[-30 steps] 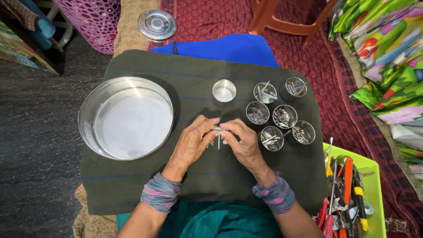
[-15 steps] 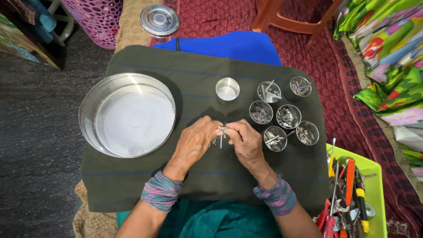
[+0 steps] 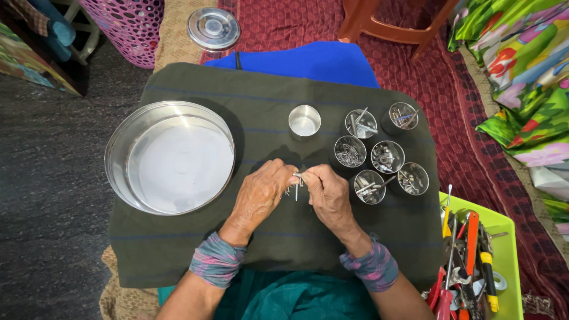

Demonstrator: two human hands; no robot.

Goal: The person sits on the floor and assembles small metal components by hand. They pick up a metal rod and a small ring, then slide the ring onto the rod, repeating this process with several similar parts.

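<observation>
Left hand (image 3: pixel 261 198) and right hand (image 3: pixel 328 195) fingers pinching small metal screws (image 3: pixel 296 181), steel cups (image 3: pixel 379 155) just right

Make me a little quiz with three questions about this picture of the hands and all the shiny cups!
1. True or false: the big round steel pan beside the left hand has nothing in it.
2. How many small steel cups stand on the dark cloth? A) three B) six C) nine
3. Fill in: the left hand and the right hand meet around a few thin metal ____.

Key
1. True; only its bare bottom shows.
2. B; five hold small metal parts, and the one nearest the pan looks bare.
3. Screws or nails; they are too small to tell which.
</observation>
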